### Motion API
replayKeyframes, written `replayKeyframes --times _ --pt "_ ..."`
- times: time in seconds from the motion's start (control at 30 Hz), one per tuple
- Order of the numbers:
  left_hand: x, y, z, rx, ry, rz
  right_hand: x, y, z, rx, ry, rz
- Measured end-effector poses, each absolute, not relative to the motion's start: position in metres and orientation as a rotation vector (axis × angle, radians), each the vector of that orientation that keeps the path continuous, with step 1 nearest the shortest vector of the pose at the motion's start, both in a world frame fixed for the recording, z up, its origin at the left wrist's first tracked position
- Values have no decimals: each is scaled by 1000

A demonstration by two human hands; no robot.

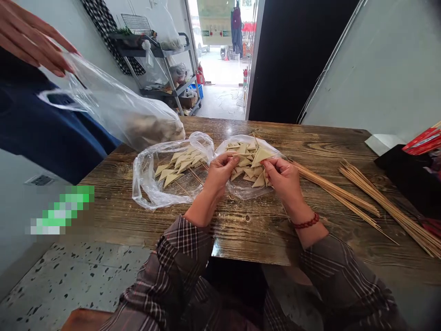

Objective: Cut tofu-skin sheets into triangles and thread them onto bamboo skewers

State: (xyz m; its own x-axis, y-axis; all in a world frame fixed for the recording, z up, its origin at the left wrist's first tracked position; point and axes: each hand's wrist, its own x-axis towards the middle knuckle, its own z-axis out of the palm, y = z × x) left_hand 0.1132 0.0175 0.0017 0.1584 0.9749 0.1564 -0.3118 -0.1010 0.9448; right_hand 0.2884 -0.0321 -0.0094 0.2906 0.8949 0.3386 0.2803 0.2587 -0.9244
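My right hand [285,178] is closed in a pinch on a pale flat tofu triangle [262,157]. Opposite it, my left hand [220,174] pinches the edge of another thin pale triangle [242,155]; its far end blends into the heap behind. Below both hands, a pile of such triangles [248,173] lies on a clear plastic bag [246,192]. A thin stick pokes up behind the right-hand piece. Left of my hands, an open clear bag [144,195] holds more triangles [179,164] on thin skewers [196,176].
Bundled bamboo skewers [330,186] and a second bundle [382,200] lie at the right of the wooden table [241,234]. A black box [396,170] stands farther right. At the left, another person's hand [37,41] holds a filled plastic bag [138,119] over the table edge.
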Motion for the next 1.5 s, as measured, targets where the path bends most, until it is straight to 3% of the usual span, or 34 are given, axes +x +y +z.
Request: replayKeyframes --times 0.43,1.5 --pt "113 15 12 805 608 1221 276 -40 -14 -1303 -1550 638" --pt "106 21 8 718 662 1234 277 -50 -8 -1300 -1631 548"
